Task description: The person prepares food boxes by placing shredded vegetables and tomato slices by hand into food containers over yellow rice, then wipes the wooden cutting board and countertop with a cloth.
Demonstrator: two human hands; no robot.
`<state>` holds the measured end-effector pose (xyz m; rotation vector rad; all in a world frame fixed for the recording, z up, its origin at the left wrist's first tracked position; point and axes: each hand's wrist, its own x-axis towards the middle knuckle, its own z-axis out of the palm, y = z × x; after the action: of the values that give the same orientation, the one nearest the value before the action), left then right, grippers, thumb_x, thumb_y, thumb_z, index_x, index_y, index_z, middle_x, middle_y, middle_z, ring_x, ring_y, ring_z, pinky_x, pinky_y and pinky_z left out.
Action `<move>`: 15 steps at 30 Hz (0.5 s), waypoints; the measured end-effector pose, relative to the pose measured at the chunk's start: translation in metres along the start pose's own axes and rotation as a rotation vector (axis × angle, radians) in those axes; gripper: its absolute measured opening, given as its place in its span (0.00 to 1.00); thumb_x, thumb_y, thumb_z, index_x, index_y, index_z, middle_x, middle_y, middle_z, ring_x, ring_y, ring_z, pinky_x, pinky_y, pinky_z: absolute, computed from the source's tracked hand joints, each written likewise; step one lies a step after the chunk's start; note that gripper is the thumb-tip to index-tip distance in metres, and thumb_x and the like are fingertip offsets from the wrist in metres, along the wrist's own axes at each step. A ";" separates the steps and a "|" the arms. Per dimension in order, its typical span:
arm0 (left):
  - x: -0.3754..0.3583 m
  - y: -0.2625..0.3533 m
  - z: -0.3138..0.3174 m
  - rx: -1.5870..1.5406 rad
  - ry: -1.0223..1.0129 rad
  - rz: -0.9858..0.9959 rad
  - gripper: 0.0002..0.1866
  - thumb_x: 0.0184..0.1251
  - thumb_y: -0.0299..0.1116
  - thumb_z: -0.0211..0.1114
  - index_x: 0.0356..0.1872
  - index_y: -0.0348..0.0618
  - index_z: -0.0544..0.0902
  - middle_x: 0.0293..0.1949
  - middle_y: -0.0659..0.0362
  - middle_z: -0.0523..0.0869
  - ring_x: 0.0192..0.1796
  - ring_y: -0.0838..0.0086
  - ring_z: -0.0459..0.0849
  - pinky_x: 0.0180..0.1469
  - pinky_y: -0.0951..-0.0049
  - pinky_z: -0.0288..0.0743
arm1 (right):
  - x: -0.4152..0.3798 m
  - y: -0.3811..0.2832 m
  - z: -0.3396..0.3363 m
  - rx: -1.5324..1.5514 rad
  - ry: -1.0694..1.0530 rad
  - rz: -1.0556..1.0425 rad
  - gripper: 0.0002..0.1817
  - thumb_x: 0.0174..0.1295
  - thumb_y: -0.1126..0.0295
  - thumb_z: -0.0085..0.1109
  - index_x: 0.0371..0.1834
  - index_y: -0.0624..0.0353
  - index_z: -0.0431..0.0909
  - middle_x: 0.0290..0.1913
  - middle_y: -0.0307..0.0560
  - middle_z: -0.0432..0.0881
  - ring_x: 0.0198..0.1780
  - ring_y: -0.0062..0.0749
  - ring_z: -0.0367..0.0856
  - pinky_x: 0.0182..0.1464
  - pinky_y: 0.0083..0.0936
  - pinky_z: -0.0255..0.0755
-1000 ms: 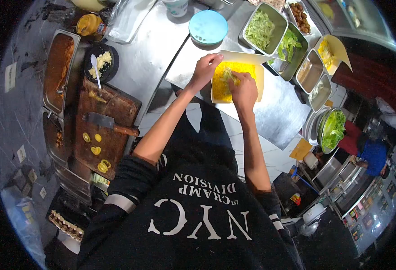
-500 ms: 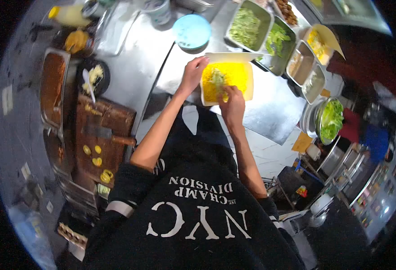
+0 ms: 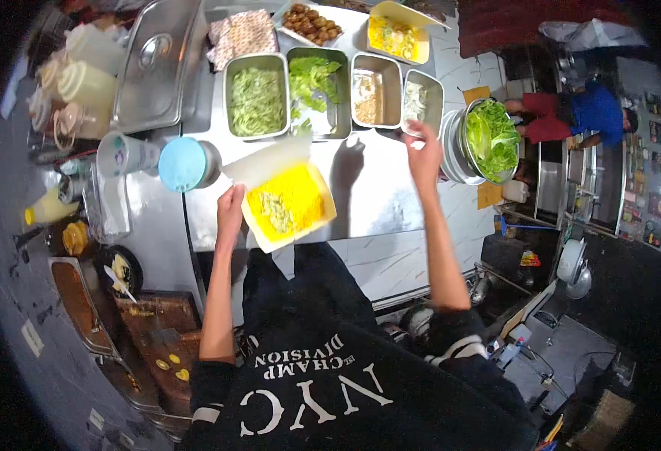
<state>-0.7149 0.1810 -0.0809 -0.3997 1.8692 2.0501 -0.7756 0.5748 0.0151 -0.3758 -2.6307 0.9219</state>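
Observation:
My left hand (image 3: pixel 230 212) is closed on the left edge of an open paper takeout box (image 3: pixel 276 246), which sits tilted over the steel counter near its front edge. Bright yellow shreds (image 3: pixel 304 201) fill the box, with a pale green shredded heap (image 3: pixel 276 213) on top. My right hand (image 3: pixel 425 158) is at the near edge of a small steel pan (image 3: pixel 437 90) holding whitish slices (image 3: pixel 416 98). Its fingers are curled together, and a small white bit shows at them, too small to name.
Along the counter stand pans of shredded cucumber or similar (image 3: pixel 257 101), green leaves (image 3: pixel 315 79) and brown crumbs (image 3: pixel 368 98). A second filled box (image 3: pixel 396 39) is behind. Lettuce in a bowl (image 3: pixel 493 135) stands right; a blue-lidded tub (image 3: pixel 182 164) left. A person (image 3: pixel 599 113) is farther right.
My right hand has left the box and moved right to the small pan. The view has turned, and the box, still in my left hand, now appears lower and more tilted.

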 end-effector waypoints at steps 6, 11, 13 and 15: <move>0.007 0.006 0.048 0.089 -0.061 0.011 0.19 0.79 0.42 0.53 0.39 0.34 0.81 0.32 0.66 0.80 0.35 0.85 0.73 0.39 0.80 0.70 | 0.113 0.143 0.051 -0.527 -0.260 -0.037 0.26 0.50 0.65 0.70 0.55 0.56 0.78 0.45 0.63 0.83 0.46 0.53 0.84 0.50 0.44 0.77; 0.008 0.003 0.076 0.048 -0.040 -0.067 0.18 0.80 0.42 0.52 0.39 0.35 0.81 0.34 0.67 0.80 0.37 0.86 0.73 0.43 0.81 0.69 | 0.101 0.111 0.055 -0.403 -0.325 -0.001 0.16 0.51 0.67 0.64 0.45 0.57 0.82 0.40 0.62 0.84 0.46 0.58 0.83 0.48 0.47 0.77; 0.009 0.002 0.078 0.085 -0.018 -0.074 0.18 0.80 0.42 0.51 0.40 0.35 0.80 0.35 0.67 0.80 0.39 0.86 0.73 0.45 0.81 0.69 | 0.106 0.110 0.043 -0.310 -0.322 -0.001 0.13 0.52 0.66 0.63 0.40 0.57 0.84 0.40 0.62 0.84 0.45 0.58 0.83 0.47 0.45 0.76; 0.009 0.007 0.088 0.148 0.010 -0.064 0.18 0.80 0.41 0.52 0.38 0.36 0.80 0.34 0.67 0.79 0.38 0.86 0.73 0.45 0.80 0.69 | 0.111 0.109 0.032 -0.186 -0.226 0.013 0.11 0.52 0.65 0.62 0.38 0.54 0.86 0.37 0.61 0.84 0.42 0.58 0.83 0.46 0.44 0.76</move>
<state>-0.7241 0.2687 -0.0695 -0.4258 1.9725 1.8575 -0.8740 0.6781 -0.0535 -0.3526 -2.9358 0.7652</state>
